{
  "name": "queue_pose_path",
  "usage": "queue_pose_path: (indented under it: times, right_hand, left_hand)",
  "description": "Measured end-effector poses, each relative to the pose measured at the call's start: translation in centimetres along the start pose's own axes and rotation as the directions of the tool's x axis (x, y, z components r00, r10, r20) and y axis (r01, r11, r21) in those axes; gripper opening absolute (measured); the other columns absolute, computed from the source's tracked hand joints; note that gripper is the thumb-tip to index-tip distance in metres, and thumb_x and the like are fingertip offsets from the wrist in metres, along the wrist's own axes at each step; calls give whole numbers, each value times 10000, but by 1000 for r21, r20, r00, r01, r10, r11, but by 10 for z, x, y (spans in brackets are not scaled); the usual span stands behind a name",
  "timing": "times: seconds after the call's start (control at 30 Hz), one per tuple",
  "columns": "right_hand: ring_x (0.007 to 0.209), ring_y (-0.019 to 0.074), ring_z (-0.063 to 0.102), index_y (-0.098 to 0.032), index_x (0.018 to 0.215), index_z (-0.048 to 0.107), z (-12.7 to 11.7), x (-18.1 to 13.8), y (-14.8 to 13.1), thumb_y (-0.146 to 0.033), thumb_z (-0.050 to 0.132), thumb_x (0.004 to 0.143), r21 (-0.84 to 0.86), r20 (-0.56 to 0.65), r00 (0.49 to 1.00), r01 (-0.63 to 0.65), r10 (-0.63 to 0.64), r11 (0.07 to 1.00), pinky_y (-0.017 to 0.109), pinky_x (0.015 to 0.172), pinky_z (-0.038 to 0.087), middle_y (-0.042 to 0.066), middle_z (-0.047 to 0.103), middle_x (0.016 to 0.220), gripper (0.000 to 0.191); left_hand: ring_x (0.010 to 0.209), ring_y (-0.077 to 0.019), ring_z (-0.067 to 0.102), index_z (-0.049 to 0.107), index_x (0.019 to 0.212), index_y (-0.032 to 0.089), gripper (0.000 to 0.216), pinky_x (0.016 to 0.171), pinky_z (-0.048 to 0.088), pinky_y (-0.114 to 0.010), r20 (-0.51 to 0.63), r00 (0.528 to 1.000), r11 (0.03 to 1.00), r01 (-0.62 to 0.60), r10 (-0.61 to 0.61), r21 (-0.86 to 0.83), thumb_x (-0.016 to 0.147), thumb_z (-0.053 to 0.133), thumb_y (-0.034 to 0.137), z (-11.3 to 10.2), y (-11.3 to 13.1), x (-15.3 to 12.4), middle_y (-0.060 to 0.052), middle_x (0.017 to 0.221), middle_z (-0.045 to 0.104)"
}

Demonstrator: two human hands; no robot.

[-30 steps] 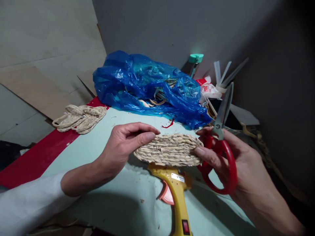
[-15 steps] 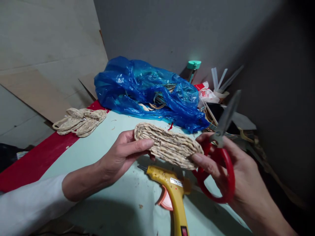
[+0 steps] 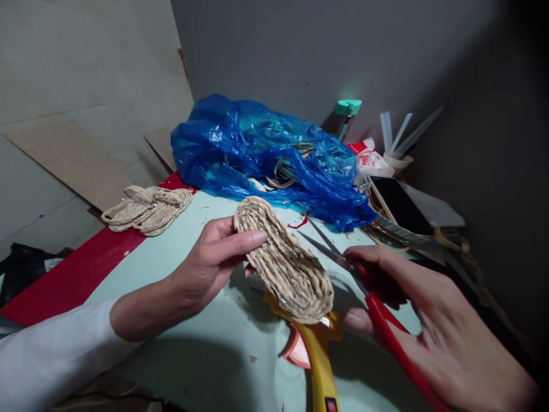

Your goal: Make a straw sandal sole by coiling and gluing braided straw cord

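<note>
Between the thumb and fingers of my left hand (image 3: 218, 257) is an oval woven straw sole (image 3: 287, 263), tilted with its near end down to the right. My right hand (image 3: 433, 315) grips red-handled scissors (image 3: 381, 320), their blades slightly parted and pointing up-left beside the sole's right edge, apart from it. Below the sole lies a yellow glue gun (image 3: 319, 360) with a pink trigger; the sole hides its nozzle. At the left, a pair of braided straw slippers (image 3: 148, 209) rests partly on a red strip.
A crumpled blue plastic bag (image 3: 257, 149) holding straw strips lies at the back of the pale green tabletop (image 3: 171, 355). To the right are a phone (image 3: 401, 203), a small cup (image 3: 397, 163) with glue sticks and a green-topped object (image 3: 347, 109). A grey wall (image 3: 326, 51) stands behind.
My right hand has let go of the sole and moved right, swinging the scissors' blades from upright to pointing left. In my left hand the sole has tilted steeper, now covering the glue gun's front.
</note>
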State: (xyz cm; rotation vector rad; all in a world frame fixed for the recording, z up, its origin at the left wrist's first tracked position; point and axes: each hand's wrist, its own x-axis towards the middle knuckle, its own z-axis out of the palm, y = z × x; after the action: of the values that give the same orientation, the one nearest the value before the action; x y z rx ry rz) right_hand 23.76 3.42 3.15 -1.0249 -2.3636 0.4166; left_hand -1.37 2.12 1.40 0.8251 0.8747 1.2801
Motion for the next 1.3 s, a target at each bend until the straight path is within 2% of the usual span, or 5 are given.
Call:
queue_pose_path:
  times: [0.27, 0.5, 0.67, 0.83, 1.3]
  right_hand:
    - [744, 153, 647, -196, 1139, 548, 5, -5, 15, -243, 550, 884, -144, 1, 986, 167, -169, 975, 228, 610, 511, 43, 663, 949, 259]
    - [676, 146, 666, -197, 1140, 523, 8, -8, 19, -187, 484, 923, -208, -15, 971, 231, -239, 950, 231, 553, 493, 52, 690, 928, 220]
    - [663, 179, 686, -195, 1074, 541, 9, -12, 16, -185, 506, 931, -177, 2, 976, 215, -218, 960, 238, 471, 449, 84, 707, 929, 148]
    - [685, 194, 695, -203, 1140, 527, 10, -14, 19, -232, 542, 947, -172, -79, 974, 196, -212, 965, 234, 462, 469, 90, 704, 936, 196]
    - [596, 117, 604, -199, 1139, 550, 8, -10, 29, -277, 529, 946, -267, -128, 985, 82, -119, 960, 214, 527, 469, 29, 667, 873, 209]
  left_hand:
    - [549, -89, 521, 672, 751, 124, 158, 473, 404, -190, 15, 999, 999, 35, -35, -2, 761, 768, 250, -2, -3, -1, -10, 666, 599]
    - [569, -88, 528, 688, 768, 116, 155, 477, 417, -179, 32, 999, 999, 32, -32, -13, 778, 766, 250, 0, -5, 2, -17, 681, 615]
    - [562, -83, 527, 687, 760, 122, 150, 474, 409, -176, 40, 999, 999, 38, -37, -30, 786, 761, 251, 0, -5, 1, -12, 674, 620]
    - [544, -83, 500, 675, 736, 113, 183, 461, 366, -182, 49, 997, 998, 68, -67, -15, 763, 770, 266, 0, -5, 1, -7, 636, 585]
    - [606, -107, 520, 675, 791, 143, 224, 537, 353, -226, -3, 992, 991, 125, -125, 56, 753, 787, 333, -4, -4, 0, -11, 695, 598]
